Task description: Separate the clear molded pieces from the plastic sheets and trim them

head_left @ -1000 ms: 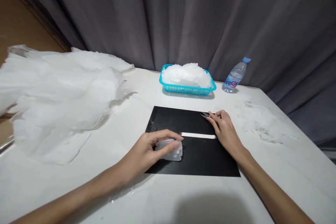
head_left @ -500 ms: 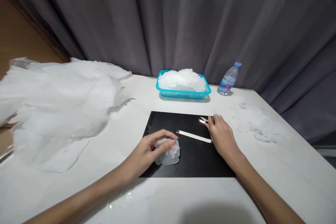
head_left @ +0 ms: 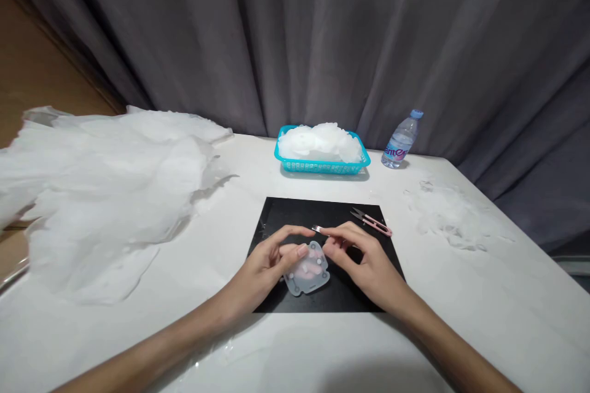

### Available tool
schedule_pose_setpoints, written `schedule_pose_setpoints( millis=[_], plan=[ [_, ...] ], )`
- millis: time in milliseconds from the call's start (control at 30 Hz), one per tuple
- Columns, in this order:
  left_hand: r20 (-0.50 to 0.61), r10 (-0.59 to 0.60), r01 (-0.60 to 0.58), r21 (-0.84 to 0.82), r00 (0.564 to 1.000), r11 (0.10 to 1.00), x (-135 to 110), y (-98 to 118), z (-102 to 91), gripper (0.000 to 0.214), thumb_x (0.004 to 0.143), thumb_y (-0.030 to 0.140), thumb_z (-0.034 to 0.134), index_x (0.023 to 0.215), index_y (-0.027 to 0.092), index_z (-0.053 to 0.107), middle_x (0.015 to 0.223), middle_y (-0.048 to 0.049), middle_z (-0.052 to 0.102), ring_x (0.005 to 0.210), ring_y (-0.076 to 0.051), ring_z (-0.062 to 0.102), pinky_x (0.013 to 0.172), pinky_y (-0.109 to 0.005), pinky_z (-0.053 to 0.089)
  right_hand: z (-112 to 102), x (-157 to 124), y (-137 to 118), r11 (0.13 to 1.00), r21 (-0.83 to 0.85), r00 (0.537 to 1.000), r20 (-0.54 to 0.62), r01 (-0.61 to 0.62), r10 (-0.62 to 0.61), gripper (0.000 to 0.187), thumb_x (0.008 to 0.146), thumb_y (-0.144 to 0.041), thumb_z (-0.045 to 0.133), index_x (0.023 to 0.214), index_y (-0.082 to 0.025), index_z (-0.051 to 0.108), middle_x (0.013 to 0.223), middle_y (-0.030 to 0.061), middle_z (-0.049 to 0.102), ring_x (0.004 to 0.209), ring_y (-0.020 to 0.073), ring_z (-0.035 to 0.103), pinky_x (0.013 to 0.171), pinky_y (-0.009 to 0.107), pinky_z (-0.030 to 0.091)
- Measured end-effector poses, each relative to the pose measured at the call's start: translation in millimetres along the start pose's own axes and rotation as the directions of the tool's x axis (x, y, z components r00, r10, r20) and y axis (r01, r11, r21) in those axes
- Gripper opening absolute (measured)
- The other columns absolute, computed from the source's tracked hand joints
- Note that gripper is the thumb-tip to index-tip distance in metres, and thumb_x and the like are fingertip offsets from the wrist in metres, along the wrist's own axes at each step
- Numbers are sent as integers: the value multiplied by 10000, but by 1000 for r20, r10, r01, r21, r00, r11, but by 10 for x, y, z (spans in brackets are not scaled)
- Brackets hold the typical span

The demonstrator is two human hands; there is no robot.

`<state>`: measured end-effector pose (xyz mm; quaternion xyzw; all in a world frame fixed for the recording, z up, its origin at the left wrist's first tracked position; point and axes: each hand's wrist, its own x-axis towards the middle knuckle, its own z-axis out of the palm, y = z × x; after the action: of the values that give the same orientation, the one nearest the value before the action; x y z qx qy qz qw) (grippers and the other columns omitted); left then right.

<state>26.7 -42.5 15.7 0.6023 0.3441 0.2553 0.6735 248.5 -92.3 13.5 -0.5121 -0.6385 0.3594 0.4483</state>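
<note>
My left hand (head_left: 271,261) is closed on a translucent, rounded-square, soft-looking piece (head_left: 306,270) with pinkish areas showing through it and small round marks at its corners. Thumb and bent fingers grip its upper left side. My right hand (head_left: 357,252) has its thumb and fingers curled at the piece's upper right edge; the exact contact is partly hidden. Just past the right index fingertip shows the shiny tip of a white pen-like stick (head_left: 317,228), the rest covered by that hand. Pink-handled thread snips (head_left: 372,221) lie on the black mat (head_left: 295,212), blades toward the left.
A turquoise basket (head_left: 322,167) heaped with white translucent pieces stands at the back. Right of it is a water bottle (head_left: 401,140). A large pile of translucent white sheets (head_left: 115,196) covers the table's left side. Thin scraps (head_left: 452,215) lie at the right.
My right hand has let go of the snips, leaving them on the mat, and moved left to the translucent piece. The piece has turned and shifted slightly right in my left hand.
</note>
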Motion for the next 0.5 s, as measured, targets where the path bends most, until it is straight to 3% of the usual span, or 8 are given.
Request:
schedule_pose_setpoints(
  millis=[167, 500],
  plan=[
    [6, -6, 5, 27, 1000, 1000, -6, 11, 28, 438, 989, 531, 635, 1280, 208, 586, 696, 28, 659, 583, -129, 536, 556, -235, 337, 95, 3, -17, 983, 151, 994, 36, -107, 102, 149, 936, -346, 742, 952, -213, 808, 869, 10, 647, 819, 160, 630, 750, 285, 476],
    [48, 9, -5, -84, 999, 996, -24, 50, 18, 258, 990, 432, 680, 1042, 192, 600, 822, -34, 790, 740, -168, 712, 735, -281, 537, -7, -7, 1, 904, 386, 982, 106, -185, 156, 176, 897, -376, 794, 958, -212, 810, 840, 14, 729, 750, 145, 680, 735, 277, 558]
  ],
)
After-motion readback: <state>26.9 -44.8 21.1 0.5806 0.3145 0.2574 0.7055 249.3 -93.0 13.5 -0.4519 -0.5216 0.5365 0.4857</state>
